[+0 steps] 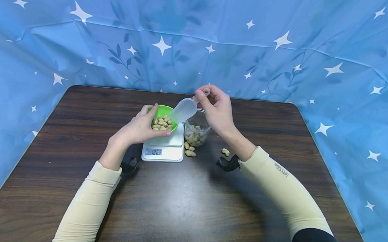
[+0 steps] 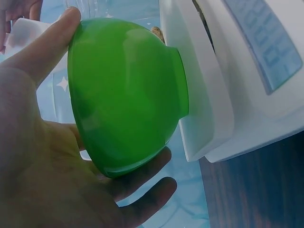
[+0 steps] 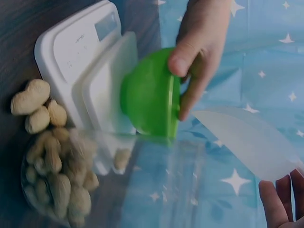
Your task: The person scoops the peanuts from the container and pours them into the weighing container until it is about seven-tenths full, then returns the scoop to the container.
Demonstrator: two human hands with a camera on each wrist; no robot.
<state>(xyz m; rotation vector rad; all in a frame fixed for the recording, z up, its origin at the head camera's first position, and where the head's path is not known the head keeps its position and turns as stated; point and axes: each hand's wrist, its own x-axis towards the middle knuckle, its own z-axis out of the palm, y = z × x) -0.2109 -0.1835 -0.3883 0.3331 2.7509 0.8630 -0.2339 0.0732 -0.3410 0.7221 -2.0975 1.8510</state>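
A green bowl [image 2: 128, 95] of unshelled peanuts [image 1: 162, 124] sits on a white kitchen scale [image 1: 173, 155]. My left hand [image 1: 141, 128] holds this bowl by its sides, thumb near the front and fingers around the far side. Between the thumb and fingers of my right hand [image 1: 218, 109] is the handle of a translucent scoop [image 1: 183, 110], raised above the table. The scoop's bowl tilts down toward the green bowl, its tip over the rim. No peanuts show in the scoop. A clear jar [image 1: 198, 118], partly filled with peanuts, stands right of the scale, below my right hand.
Several loose peanuts [image 1: 190, 153] lie between scale and jar, and another peanut [image 1: 225, 152] lies farther right. The scale's display [image 1: 153, 152] shows digits like 1862. Behind the dark wooden table [image 1: 177, 207] hangs a blue star-patterned curtain [image 1: 190, 63].
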